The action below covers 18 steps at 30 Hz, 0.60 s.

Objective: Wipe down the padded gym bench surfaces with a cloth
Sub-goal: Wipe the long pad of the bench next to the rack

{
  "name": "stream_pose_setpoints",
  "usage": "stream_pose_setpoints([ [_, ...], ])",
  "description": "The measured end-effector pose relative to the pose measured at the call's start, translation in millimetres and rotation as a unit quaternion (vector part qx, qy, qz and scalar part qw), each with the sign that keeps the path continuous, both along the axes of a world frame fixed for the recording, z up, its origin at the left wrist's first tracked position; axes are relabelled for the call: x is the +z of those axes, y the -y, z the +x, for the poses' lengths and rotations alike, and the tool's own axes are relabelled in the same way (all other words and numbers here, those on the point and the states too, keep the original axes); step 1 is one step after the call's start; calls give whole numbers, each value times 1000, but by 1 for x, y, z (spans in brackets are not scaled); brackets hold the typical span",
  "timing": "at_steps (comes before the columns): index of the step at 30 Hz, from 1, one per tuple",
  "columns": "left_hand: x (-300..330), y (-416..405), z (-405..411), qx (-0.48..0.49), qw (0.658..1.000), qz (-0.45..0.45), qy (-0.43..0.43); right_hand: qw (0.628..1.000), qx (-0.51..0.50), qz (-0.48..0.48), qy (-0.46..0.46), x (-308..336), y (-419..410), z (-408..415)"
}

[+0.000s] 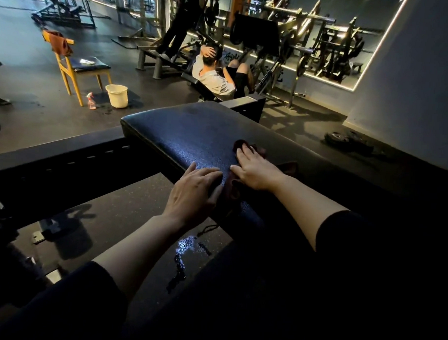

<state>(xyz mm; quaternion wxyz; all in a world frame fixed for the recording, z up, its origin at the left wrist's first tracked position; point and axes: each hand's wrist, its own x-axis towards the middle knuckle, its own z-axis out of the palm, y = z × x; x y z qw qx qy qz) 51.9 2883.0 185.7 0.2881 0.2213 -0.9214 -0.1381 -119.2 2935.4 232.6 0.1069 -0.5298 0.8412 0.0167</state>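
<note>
Hands worked together on the black padded bench pad, whose textured vinyl caught a pale sheen near its near edge. The right hand lay flat, palm down, on a dark maroon cloth, its fingers stretched forward and held close together, pressing the cloth against the pad rather than gripping it. Parts of the cloth showed beyond the fingertips, to the right of the wrist and below the thumb, all on the pad toward its near right portion. The left hand rested just beside it at the pad's near edge, fingers slightly spread and curled over the edge, the thumb touching a fold of the cloth; whether it pinched that fold could not be told. Both forearms were bare, with dark sleeves pushed up.

Left of the pad ran a black steel frame beam, and below it a wet patch glinted on the speckled floor. Well apart, across the floor, stood a yellow wooden chair with an orange-brown garment draped over its back, a cream bucket beside its legs, and a small pink spray bottle just left of the bucket. Beyond the pad's far edge, 1 person in a grey shirt sat at a machine facing a wall mirror.
</note>
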Motion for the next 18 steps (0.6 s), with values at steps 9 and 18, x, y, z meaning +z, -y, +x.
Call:
stream_pose_setpoints([
  [9, -6, 0, -7, -16, 1000, -11, -2, 998, -3, 62, 5, 2, -61, 3],
  [18, -8, 0, -2, -19, 999, -26, 3, 999, -33, -19, -2, -2, -37, 0],
])
